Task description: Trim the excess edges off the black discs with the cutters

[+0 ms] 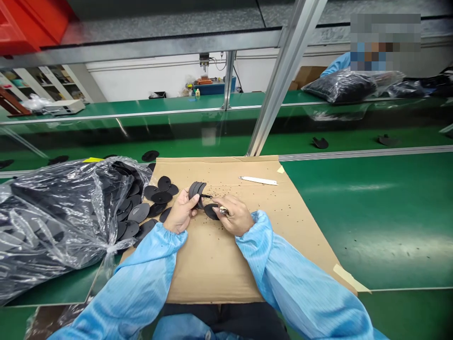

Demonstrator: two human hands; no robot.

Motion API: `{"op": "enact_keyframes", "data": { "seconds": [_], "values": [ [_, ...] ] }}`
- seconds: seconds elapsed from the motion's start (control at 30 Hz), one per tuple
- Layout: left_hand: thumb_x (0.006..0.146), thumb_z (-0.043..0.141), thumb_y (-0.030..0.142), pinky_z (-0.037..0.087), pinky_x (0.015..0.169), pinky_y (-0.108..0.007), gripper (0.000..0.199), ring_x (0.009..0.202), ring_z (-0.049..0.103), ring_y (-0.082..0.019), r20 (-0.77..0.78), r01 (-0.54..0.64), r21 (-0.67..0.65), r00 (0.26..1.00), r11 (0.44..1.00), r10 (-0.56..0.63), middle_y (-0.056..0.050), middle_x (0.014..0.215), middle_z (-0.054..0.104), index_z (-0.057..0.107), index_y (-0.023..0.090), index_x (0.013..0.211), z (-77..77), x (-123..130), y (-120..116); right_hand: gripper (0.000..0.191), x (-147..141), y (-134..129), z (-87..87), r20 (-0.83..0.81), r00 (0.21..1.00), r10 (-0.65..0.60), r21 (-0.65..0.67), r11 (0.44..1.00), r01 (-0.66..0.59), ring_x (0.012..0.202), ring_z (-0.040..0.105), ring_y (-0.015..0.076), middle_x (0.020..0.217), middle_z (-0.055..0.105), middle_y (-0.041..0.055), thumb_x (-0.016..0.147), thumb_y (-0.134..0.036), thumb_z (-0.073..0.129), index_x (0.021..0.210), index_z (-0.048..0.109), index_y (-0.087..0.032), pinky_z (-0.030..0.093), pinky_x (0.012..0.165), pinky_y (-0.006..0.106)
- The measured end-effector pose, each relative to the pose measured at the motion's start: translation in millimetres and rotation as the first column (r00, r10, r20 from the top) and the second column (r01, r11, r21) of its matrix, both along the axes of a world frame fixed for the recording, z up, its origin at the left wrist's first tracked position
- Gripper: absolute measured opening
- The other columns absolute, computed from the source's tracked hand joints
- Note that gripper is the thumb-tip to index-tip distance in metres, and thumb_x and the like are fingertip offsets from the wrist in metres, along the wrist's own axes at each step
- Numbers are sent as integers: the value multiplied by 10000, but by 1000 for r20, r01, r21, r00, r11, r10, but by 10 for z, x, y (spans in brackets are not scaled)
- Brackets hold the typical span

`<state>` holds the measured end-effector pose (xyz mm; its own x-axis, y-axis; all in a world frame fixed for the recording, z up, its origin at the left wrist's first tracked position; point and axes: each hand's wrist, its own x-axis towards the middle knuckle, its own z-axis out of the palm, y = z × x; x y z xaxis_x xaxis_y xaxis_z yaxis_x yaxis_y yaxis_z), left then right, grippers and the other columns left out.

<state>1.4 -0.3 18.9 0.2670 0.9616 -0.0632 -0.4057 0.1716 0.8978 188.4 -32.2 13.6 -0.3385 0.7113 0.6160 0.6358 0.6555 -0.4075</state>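
My left hand is closed round a curved black part with ridges, held just above the cardboard sheet. Close beside it, my right hand grips a thin tool whose dark tip touches or nearly touches the curved part. The tool's metallic rear end shows between the right fingers. An oval black disc is under the right fingers; whether they hold it I cannot tell. Small black crumbs are scattered on the cardboard.
Several black oval discs lie left of my hands, spilling from a clear plastic bag. A white knife lies at the cardboard's back right. Beyond is a green conveyor with a slanted metal post; a person's blue sleeve shows at the back right.
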Motion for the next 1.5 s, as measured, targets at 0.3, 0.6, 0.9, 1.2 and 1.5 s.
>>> {"op": "enact_keyframes", "data": {
  "seconds": [0.3, 0.6, 0.9, 1.2, 1.5],
  "values": [
    [687, 784, 282, 458, 485, -196, 553, 574, 576, -88, 116, -47, -73, 992, 996, 56, 9, 891, 619, 469, 239, 1140, 36, -8, 13, 223, 4, 50, -59, -13, 988, -157, -4, 988, 157, 841, 584, 197, 872, 644, 75, 890, -219, 467, 1042, 622, -171, 469, 809, 313],
    [705, 777, 277, 493, 541, -215, 360, 668, 613, -122, 250, 0, -208, 967, 978, 53, 12, 779, 608, 515, 185, 934, 33, -31, 39, 303, -86, 12, -47, 218, 932, -290, -1, 955, 298, 884, 565, 241, 899, 642, 96, 816, -154, 515, 1101, 616, -143, 435, 841, 349],
    [772, 709, 307, 314, 354, -143, 267, 477, 484, -70, 235, 30, -307, 971, 951, 46, 34, 655, 503, 526, 173, 913, 38, -40, 70, 272, -258, 3, 27, 315, 894, -318, -100, 926, 365, 901, 556, 247, 940, 644, 102, 829, -173, 549, 1091, 620, -154, 410, 836, 340],
    [820, 642, 315, 287, 338, -141, 223, 403, 402, -47, 197, 143, -274, 976, 951, -90, 40, 638, 456, 555, 166, 962, 41, -26, 43, 202, -446, -51, 140, 469, 846, -254, -183, 909, 375, 908, 556, 267, 944, 640, 117, 847, -176, 534, 1029, 623, -166, 376, 813, 364],
    [791, 679, 342, 298, 337, -137, 257, 400, 386, -39, 133, 113, -260, 988, 959, -80, 44, 612, 439, 569, 151, 923, 63, 13, 16, 223, -436, -57, 176, 509, 836, -205, -232, 903, 362, 896, 569, 262, 952, 647, 121, 893, -164, 461, 1038, 630, -164, 380, 801, 361]
  ]
}}
